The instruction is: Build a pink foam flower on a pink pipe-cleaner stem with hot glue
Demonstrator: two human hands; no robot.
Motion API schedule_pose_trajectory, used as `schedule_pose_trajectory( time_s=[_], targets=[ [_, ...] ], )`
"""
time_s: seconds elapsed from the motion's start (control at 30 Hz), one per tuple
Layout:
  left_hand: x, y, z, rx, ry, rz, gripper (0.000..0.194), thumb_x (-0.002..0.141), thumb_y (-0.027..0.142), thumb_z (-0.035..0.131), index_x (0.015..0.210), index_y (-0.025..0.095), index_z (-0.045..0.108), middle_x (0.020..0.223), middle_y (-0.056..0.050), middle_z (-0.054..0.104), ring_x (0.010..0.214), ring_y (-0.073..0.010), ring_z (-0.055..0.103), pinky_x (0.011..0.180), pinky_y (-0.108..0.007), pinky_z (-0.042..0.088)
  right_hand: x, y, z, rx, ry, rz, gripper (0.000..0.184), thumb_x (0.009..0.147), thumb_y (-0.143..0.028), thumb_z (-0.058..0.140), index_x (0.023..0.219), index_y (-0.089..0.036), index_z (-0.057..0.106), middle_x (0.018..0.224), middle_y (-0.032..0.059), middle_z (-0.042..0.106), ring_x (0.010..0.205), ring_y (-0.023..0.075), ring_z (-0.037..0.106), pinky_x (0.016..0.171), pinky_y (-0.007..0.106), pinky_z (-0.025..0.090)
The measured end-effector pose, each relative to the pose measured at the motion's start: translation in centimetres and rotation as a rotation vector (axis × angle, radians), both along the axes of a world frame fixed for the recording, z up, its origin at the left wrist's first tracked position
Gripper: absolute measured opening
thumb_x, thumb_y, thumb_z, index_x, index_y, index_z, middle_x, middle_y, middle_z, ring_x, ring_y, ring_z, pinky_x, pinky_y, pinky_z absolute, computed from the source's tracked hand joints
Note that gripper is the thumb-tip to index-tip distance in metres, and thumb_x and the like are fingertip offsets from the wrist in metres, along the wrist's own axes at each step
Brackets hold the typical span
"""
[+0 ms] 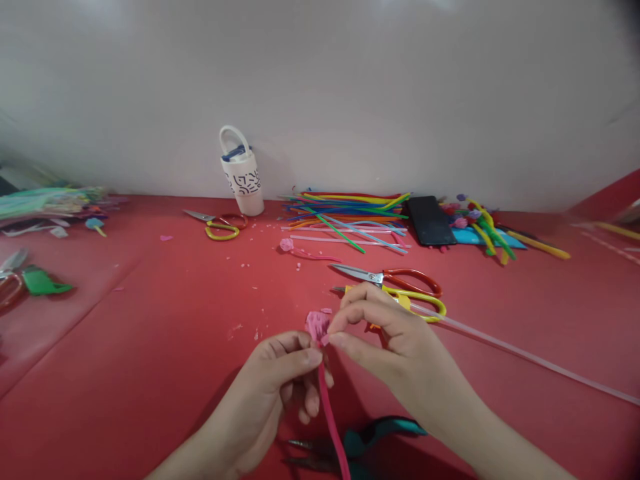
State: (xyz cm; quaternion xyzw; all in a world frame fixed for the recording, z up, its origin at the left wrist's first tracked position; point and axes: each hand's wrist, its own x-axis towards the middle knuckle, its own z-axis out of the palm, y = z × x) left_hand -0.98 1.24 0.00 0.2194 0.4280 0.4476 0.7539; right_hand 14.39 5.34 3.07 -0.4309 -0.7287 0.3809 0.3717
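My left hand (283,373) pinches a pink flower just under its head, between thumb and fingers. The flower head (317,324) looks crumpled and petalled, and its fuzzy dark-pink stem (327,405) hangs down toward me. At the right side of the head, the thumb and forefinger of my right hand (387,333) are closed on a small pink piece (326,339). Whether that piece is attached to the flower I cannot tell. Beyond my right hand lie red- and yellow-handled scissors (413,280), partly covered by it. Teal-handled pliers (367,437) lie below my hands, behind the stem.
A white tumbler (243,177) stands by the wall, with scissors (220,227) beside it. Coloured pipe cleaners (350,208), a black phone (431,220) and small craft flowers (470,220) line the back. A finished-looking pink flower (287,245) and pink scraps lie midtable. A clear strip (540,365) runs right.
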Motion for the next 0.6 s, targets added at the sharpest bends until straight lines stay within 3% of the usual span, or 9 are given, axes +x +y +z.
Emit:
schedule_pose_trajectory(
  time_s=[0.6],
  targets=[
    [-0.22, -0.18, 0.07, 0.075, -0.006, -0.067, 0.003, 0.074, 0.014, 0.062, 0.071, 0.013, 0.064, 0.056, -0.001, 0.066, 0.034, -0.0028, 0.05, 0.036, -0.01, 0.038, 0.13, -0.55, -0.37, 0.26, -0.067, 0.015, 0.011, 0.081, -0.016, 0.058, 0.072, -0.023, 0.061, 0.081, 0.0002, 0.053, 0.079, 0.0162, 0.052, 0.073, 0.03, 0.04]
  ],
)
